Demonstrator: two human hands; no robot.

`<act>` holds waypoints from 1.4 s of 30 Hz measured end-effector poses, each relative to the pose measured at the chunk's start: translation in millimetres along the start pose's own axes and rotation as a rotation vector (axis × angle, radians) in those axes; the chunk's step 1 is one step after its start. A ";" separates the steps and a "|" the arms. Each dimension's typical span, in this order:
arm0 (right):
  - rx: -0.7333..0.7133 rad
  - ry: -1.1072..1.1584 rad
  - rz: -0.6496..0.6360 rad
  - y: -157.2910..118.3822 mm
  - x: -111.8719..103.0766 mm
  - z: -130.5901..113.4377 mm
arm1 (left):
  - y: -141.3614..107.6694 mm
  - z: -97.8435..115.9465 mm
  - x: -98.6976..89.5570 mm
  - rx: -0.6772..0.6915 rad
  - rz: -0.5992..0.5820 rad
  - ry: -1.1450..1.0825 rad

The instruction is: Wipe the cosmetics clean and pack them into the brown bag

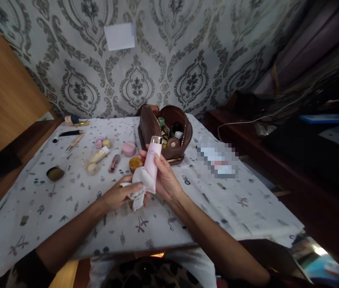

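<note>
At seven o'clock from the brown cosmetic bag [174, 154], the right hand [168, 178] grips the pink tube [154, 162]; the left hand [121, 194] pinches white cloth [141, 181]. Support the tube firmly; press lightly.

on my head feed i have the right hand [169, 180] holding a pink tube [152, 162], shiny cap up, while my left hand [124, 195] presses a crumpled white cloth [141, 179] against its lower part. beyond them i see an open brown bag [149, 120], a pink jar [129, 149] to its left.
</note>
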State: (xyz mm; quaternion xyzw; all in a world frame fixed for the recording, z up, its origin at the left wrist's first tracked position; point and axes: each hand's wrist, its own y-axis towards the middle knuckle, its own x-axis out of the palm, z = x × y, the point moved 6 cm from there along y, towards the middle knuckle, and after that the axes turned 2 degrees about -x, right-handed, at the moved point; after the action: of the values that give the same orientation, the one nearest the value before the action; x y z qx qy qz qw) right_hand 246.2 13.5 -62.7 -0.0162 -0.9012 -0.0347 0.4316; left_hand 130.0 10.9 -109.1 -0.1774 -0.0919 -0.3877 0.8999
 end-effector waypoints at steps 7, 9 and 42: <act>0.081 -0.341 -0.170 -9.2 3.2 23.6 | 3.0 1.5 -8.7 0.076 0.179 0.009; 0.073 -0.407 -0.209 -9.6 2.6 29.1 | 2.4 4.5 -14.5 0.103 0.261 0.051; -0.153 -0.684 0.050 2.3 -17.1 1.1 | -27.8 67.5 -59.1 0.491 0.908 -0.228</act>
State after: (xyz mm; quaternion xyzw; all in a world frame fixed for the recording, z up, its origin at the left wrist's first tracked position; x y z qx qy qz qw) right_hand 256.2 16.0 -76.6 -0.0813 -0.9878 -0.0843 0.1028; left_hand 67.4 58.9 -58.0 -0.0243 -0.1915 0.0957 0.9765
